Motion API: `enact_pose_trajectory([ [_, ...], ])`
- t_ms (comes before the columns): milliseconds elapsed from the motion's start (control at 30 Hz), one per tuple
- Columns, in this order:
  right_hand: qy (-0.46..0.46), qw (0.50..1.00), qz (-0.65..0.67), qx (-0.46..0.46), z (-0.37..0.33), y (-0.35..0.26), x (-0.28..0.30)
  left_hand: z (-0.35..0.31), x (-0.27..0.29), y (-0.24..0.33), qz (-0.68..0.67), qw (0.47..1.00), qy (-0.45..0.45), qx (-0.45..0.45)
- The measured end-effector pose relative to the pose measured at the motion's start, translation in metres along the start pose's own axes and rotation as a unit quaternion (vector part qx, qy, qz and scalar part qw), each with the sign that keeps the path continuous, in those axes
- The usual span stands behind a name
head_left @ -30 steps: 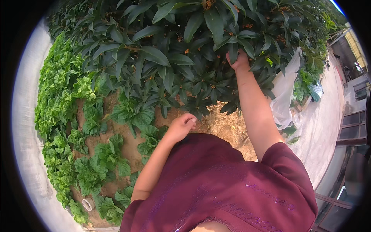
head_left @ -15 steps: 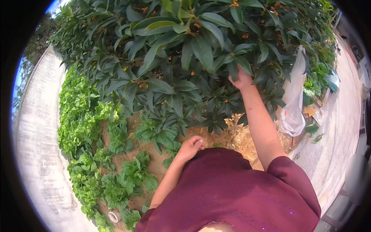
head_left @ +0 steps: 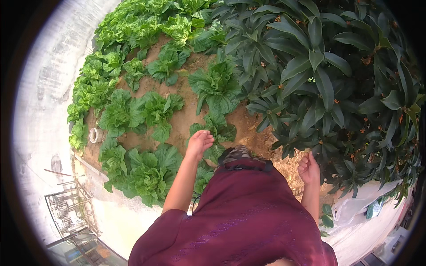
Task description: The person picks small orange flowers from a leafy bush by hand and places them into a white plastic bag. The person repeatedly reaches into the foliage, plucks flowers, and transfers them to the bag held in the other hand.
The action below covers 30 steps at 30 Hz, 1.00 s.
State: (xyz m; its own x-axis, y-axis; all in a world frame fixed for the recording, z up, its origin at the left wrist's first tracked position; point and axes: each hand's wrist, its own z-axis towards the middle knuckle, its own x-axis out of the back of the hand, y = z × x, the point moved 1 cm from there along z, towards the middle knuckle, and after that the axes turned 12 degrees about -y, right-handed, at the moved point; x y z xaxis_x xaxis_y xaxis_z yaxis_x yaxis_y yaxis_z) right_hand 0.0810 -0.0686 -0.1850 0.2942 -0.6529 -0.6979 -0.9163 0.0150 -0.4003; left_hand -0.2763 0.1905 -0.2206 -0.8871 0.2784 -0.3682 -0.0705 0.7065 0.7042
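My left hand (head_left: 200, 142) hangs loosely over a leafy green vegetable plant (head_left: 217, 128) in the soil bed, its fingers relaxed and holding nothing. My right hand (head_left: 309, 168) is lowered at the bottom edge of a large dark-leaved bush (head_left: 328, 75) with small orange buds. Its fingers are curled in, close to the lowest leaves, and I cannot see whether anything small lies inside them. My maroon shirt (head_left: 239, 221) fills the lower middle of the view.
Rows of light green leafy vegetables (head_left: 128, 111) grow in brown soil (head_left: 186, 115) on the left. A pale concrete path (head_left: 44, 115) borders the bed. A white plastic bag (head_left: 364, 199) hangs at lower right. A small white ring (head_left: 93, 134) lies at the bed's edge.
My right hand has come down from high in the bush's leaves to its lower edge. The view has swung, so the vegetable bed now sits ahead and the bush to the right.
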Motion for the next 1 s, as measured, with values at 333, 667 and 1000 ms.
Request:
enact_pose_trajectory([
  [333, 0.0, 0.981, -0.169, -0.093, 0.018, 0.004, -0.017, -0.089, 0.092, -0.037, -0.208, 0.927, 0.25, -0.187],
  [667, -0.034, 0.974, -0.139, -0.174, 0.051, 0.005, 0.033, -0.223, 0.071, -0.129, -0.265, 0.874, 0.376, -0.155],
  [1000, -0.023, 0.981, -0.076, -0.18, 0.077, 0.014, 0.062, -0.243, 0.057, -0.098, -0.241, 0.894, 0.339, -0.163],
])
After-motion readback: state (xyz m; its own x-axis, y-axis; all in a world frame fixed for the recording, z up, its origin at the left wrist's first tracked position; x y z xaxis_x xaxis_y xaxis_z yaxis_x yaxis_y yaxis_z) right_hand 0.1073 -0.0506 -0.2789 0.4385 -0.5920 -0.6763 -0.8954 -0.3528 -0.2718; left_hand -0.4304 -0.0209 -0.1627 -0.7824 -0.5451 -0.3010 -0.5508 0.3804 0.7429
